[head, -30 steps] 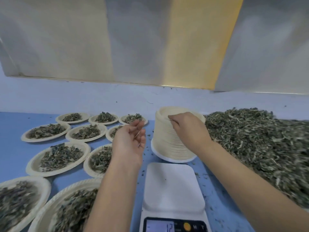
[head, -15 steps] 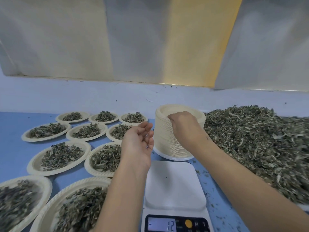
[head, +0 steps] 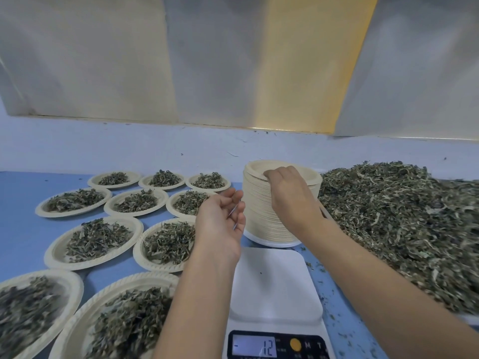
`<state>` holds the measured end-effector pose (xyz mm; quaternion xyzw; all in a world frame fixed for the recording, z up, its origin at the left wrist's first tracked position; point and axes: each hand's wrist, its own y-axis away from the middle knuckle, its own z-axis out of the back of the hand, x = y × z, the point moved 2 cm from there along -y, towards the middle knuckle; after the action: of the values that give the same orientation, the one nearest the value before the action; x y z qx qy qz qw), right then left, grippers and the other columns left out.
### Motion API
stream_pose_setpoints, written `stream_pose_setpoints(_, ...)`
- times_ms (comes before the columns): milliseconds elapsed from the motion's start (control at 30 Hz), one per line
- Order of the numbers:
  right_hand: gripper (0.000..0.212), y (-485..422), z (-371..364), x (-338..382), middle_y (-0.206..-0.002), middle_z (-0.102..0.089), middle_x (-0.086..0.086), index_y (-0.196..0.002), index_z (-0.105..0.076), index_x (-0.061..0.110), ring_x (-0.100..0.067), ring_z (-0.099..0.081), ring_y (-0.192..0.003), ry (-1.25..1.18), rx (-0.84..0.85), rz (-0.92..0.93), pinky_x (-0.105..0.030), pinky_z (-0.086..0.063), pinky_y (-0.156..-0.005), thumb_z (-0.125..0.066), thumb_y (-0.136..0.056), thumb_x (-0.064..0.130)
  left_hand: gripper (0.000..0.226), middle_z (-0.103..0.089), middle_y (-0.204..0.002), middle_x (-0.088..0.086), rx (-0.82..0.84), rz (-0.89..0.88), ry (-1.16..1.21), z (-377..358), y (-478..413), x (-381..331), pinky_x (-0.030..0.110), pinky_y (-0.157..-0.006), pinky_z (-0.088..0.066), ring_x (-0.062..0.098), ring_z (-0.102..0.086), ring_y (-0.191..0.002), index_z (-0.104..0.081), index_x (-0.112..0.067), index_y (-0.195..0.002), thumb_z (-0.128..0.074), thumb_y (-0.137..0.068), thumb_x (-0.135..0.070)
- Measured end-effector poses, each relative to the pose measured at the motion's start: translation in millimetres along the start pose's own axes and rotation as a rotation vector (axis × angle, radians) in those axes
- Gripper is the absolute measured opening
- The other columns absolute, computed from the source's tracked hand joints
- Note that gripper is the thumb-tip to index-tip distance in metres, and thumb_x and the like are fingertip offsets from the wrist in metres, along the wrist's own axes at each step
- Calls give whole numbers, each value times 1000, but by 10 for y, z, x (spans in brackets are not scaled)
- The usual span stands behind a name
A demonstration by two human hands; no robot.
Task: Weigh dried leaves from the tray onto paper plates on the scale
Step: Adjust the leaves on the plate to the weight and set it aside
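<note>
1. Scale (head: 276,281) is sitting at 6 o'clock, and its display (head: 255,347) is showing -12.
2. Stack of paper plates (head: 259,211) is standing just behind the scale, at its 12 o'clock.
3. Right hand (head: 293,195) is grasping the top plate's rim, with the fingers curling over the edge.
4. Left hand (head: 220,224) is hovering palm-up at the stack's 9 o'clock, fingers relaxed and holding nothing.
5. Dried leaves (head: 401,224) are lying heaped at the scale's 3 o'clock.
6. Ten filled plates (head: 96,239) are sitting at 9 to 10 o'clock on the blue table (head: 20,193), each carrying a portion of leaves.
</note>
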<state>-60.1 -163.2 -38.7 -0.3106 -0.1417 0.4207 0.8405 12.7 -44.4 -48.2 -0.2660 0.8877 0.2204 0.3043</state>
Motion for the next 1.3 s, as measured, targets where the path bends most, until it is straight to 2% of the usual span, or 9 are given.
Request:
stream_pose_setpoints(233,38,134,83,47,-87,-65,-24,-102,-64,-13,-40,-62,-79,-33,-288,177,-43,-54,-67,-59,-66,-25,19,-69,-81,0,39,-46,-113,19,-45,1,17,-61,-48,10,-61,-69,-63,-9,-91,-44,-93,-7)
stream_pose_setpoints(333,28,273,96,159,-87,-67,-21,-102,-66,-11,-36,-64,-77,-16,-382,333,-40,-55,-69,-57,-76,-16,17,-69,-93,3,56,-87,-178,54,-80,-3,17,-59,-52,12,-65,-74,-62,-7,-104,-51,-94,-15)
stream_pose_setpoints(600,24,635,96,349,-95,-70,-10,-104,-70,-2,-27,-66,-85,-88,-429,408,-41,-50,-93,-53,-87,0,16,-59,-61,4,-105,-295,-391,156,-103,-64,14,-41,-43,10,-49,-46,-59,-10,-73,-70,-83,-13)
stream_pose_setpoints(700,25,689,187,312,-111,-67,-6,-104,-70,3,-20,-60,-104,-346,-462,168,-43,-44,-100,-51,-92,15,14,-61,-59,3,-167,-326,-556,190,-71,-129,17,-40,-35,5,-42,-36,-62,-12,-71,-72,-79,-15)
stream_pose_setpoints(800,32,685,300,118,-136,-48,-2,-125,-58,9,-12,-39,-127,-599,-483,-297,-26,-30,-107,-51,-94,8,10,-64,-52,-1,-128,-339,-666,202,19,-209,15,-43,-36,3,-50,-34,-65,-11,-72,-73,-78,-12)
stream_pose_setpoints(900,47,681,359,-95,-129,-53,5,-135,-48,15,-5,-51,-117,-926,-391,-655,-6,-39,-87,-51,-91,2,11,-65,-49,-6,-83,-333,-774,217,122,-261,9,-36,-35,2,-57,-39,-65,-11,-70,-72,-78,-9)
stream_pose_setpoints(967,47,719,388,-185,-122,-60,4,-131,-54,17,-1,-57,-104,-982,-382,-749,-8,-46,-83,-56,-86,1,12,-64,-47,-6,-77,-314,-853,243,173,-273,10,-34,-32,1,-55,-37,-67,-11,-69,-71,-79,-8)
stream_pose_setpoints(1100,31,806,382,-269,-100,-70,2,-103,-68,23,-8,-66,-87,-1064,-273,-832,-36,-55,-86,-68,-79,3,15,-62,-45,-4,-29,-254,-970,288,234,-239,10,-32,-34,3,-52,-33,-67,-9,-69,-67,-80,0)
stream_pose_setpoints(1300,23,948,256,-312,-86,-73,1,-90,-72,21,-16,-70,-78,-1062,-80,-890,-34,-58,-73,-73,-75,3,9,-56,-37,-6,-52,-312,-1201,387,161,-265,12,-34,-34,3,-48,-30,-64,-14,-79,-69,-79,-7)
